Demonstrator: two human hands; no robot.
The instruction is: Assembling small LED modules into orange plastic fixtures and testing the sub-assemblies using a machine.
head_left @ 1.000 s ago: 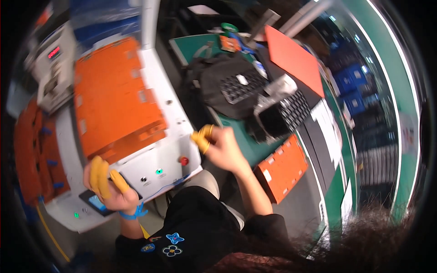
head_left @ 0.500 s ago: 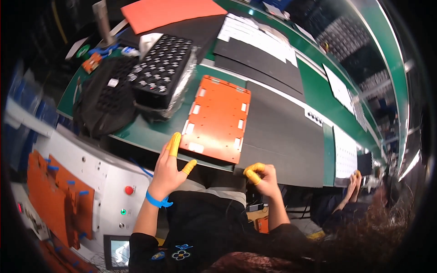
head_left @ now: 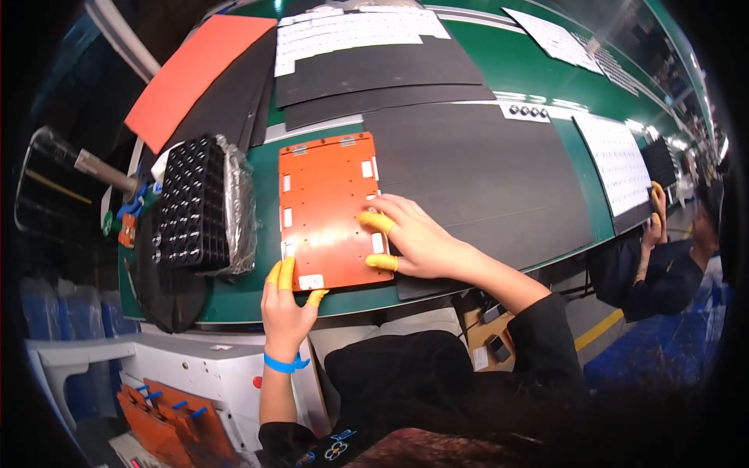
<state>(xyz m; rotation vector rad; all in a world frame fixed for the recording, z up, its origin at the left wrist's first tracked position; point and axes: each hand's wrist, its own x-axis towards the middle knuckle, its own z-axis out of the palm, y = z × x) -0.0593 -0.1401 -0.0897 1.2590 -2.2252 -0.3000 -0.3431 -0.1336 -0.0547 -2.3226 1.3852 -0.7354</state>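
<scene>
1. A long green workbench point(head_left: 515, 74) runs away to the right, its edge bending with the lens. Large black mats point(head_left: 476, 168) cover much of its top, and white printed sheets point(head_left: 355, 30) lie on the far mats and along the right side.
2. An orange rectangular plate point(head_left: 331, 207) with small white slots lies flat on the green surface near the front edge, its right side just beside the big black mat.
3. The left hand point(head_left: 287, 308) meets the plate's near left corner. Its yellow-capped fingers point(head_left: 285, 273) are spread slightly and press on the edge; the thumb sits at the near rim. A blue band point(head_left: 282, 363) circles the wrist.
4. The right hand point(head_left: 417, 238) lies flat on the plate's right edge, fingers apart, yellow-capped tips resting on the orange surface, not clamped around anything.
5. Left of the plate stands a black tray of round cells point(head_left: 187, 207), partly wrapped in clear plastic.
6. A red-orange sheet point(head_left: 195, 74) lies at the far left on more black mats.
7. Below the bench, a white machine housing point(head_left: 187, 374) carries more orange plates point(head_left: 168, 421).
8. At the far right another person in dark clothing point(head_left: 663, 273) sits by the bench.
</scene>
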